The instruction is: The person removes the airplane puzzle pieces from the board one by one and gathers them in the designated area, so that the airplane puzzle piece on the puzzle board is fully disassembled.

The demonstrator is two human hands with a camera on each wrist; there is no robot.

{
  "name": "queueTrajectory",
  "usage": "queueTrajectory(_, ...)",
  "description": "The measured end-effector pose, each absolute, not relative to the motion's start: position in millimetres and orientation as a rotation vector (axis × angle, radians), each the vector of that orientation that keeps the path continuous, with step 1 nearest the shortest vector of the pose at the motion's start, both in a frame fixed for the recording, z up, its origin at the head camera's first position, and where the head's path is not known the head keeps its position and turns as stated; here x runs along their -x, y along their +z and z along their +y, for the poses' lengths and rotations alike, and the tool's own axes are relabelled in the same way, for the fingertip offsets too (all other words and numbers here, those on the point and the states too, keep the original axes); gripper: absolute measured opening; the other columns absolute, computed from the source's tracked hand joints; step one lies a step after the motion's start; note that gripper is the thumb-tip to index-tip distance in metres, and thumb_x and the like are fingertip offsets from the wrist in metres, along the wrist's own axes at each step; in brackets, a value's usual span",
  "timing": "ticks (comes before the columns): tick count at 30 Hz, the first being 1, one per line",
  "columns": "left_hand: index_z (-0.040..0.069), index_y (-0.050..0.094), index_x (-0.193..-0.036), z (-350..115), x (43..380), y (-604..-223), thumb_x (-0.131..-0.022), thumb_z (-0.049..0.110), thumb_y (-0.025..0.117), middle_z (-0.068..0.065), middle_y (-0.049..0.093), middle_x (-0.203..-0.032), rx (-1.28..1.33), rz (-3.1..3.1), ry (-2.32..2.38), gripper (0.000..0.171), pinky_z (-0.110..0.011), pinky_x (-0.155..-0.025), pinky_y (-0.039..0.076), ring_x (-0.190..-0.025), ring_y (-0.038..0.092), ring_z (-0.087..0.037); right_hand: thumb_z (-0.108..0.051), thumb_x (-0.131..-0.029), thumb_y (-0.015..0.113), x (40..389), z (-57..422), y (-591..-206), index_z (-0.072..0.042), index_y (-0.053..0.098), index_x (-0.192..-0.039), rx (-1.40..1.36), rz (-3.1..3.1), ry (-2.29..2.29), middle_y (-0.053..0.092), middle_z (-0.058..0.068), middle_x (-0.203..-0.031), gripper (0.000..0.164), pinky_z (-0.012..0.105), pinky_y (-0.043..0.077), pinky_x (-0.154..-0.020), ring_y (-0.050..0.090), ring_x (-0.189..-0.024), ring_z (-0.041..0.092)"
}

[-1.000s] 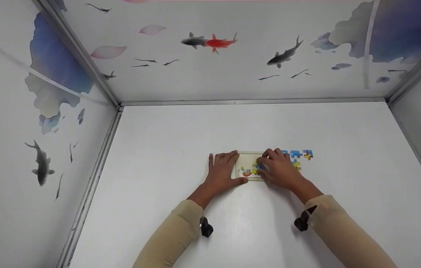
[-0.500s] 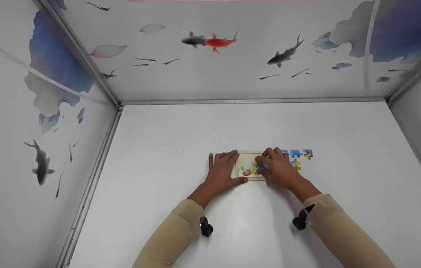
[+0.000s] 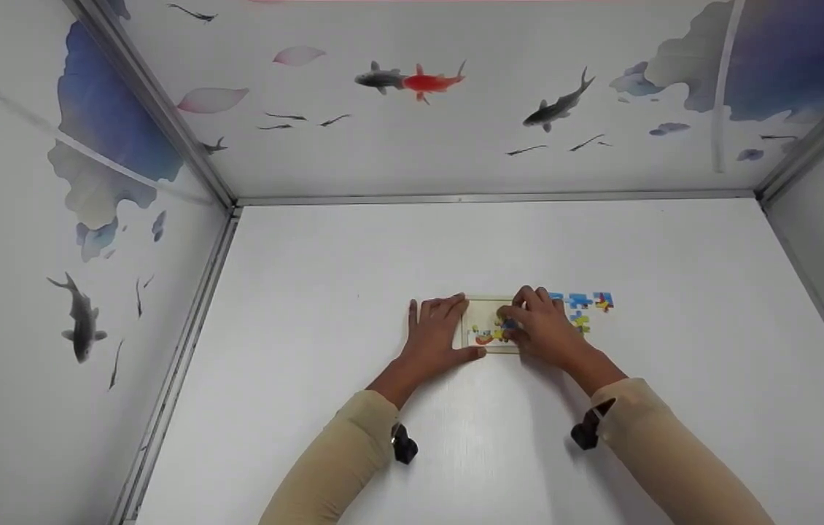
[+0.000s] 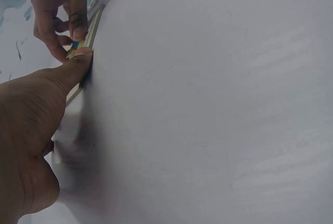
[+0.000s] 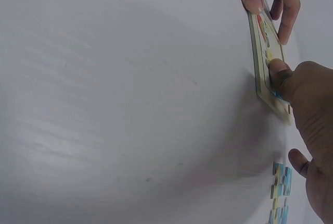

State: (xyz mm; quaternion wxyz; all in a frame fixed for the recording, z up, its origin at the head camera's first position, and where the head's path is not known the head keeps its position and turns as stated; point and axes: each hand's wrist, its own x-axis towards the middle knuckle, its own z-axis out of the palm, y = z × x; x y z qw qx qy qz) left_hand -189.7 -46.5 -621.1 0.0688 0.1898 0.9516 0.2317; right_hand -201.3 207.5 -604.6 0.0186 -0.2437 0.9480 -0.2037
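A shallow wooden puzzle tray (image 3: 488,299) lies on the white table, partly filled with colourful pieces along its near side. My left hand (image 3: 435,337) holds the tray's left end, thumb on the near edge and index finger at the far left corner. Over the tray, my right hand (image 3: 547,328) has curled fingers and pinches a mostly blue puzzle piece (image 3: 508,323) low against the board. That hand hides the tray's right part. In the right wrist view, the right thumb (image 5: 279,70) presses down inside the tray (image 5: 256,60).
Several loose jigsaw pieces (image 3: 580,300) lie right of the tray, partly behind the right hand. Walls printed with fish (image 3: 558,109) and a metal edge strip (image 3: 383,200) border the white table (image 3: 339,255). Both sleeves carry small black wrist devices (image 3: 403,445).
My right hand has shifted very slightly to the left and away from me, keeping the puzzle piece between its fingers. The left hand and tray stay in place.
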Motion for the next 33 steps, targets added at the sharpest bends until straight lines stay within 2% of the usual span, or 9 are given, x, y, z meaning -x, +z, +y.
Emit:
queueTrajectory(8,0.018,0.040,-0.173,-44.6,189.0,-616.6,-0.097,0.070,0.074,0.001,0.039,-0.179,-0.535,2.857,0.668,0.098,-0.073,-0.135,0.011,-0.160,0.036,-0.030,-0.013,-0.100,0.083,203.0,206.7,-606.6,-0.018,0.079,-0.129,0.779,2.956,-0.640,0.057,0.010,-0.119,0.030,0.059,0.040,-0.094,0.047,-0.110,0.030)
queueTrajectory(13,0.018,0.039,-0.173,-44.1,189.4,-617.8,-0.097,0.071,0.073,0.001,0.038,-0.180,-0.531,2.858,0.651,0.098,-0.073,-0.135,0.011,-0.161,0.036,-0.030,-0.009,-0.100,0.081,202.3,205.5,-607.0,-0.018,0.079,-0.129,0.772,2.963,-0.615,0.056,0.009,-0.118,0.031,0.060,0.041,-0.097,0.047,-0.111,0.030)
queueTrajectory(22,0.018,0.040,-0.173,-44.6,189.7,-617.5,-0.096,0.073,0.073,0.001,0.039,-0.179,-0.537,2.864,0.640,0.099,-0.073,-0.135,0.012,-0.160,0.037,-0.030,-0.003,-0.100,0.079,201.2,205.3,-608.8,-0.017,0.078,-0.127,0.848,3.017,-0.516,0.056,0.010,-0.116,0.031,0.057,0.040,-0.092,0.047,-0.107,0.030)
queueTrajectory(33,0.018,0.039,-0.173,-45.5,189.9,-620.9,-0.097,0.073,0.072,0.001,0.038,-0.180,-0.542,2.857,0.675,0.100,-0.073,-0.135,0.010,-0.160,0.036,-0.030,-0.010,-0.105,0.076,199.0,215.5,-605.3,-0.016,0.076,-0.133,0.879,3.064,-0.492,0.057,0.011,-0.121,0.029,0.060,0.045,-0.094,0.051,-0.111,0.032)
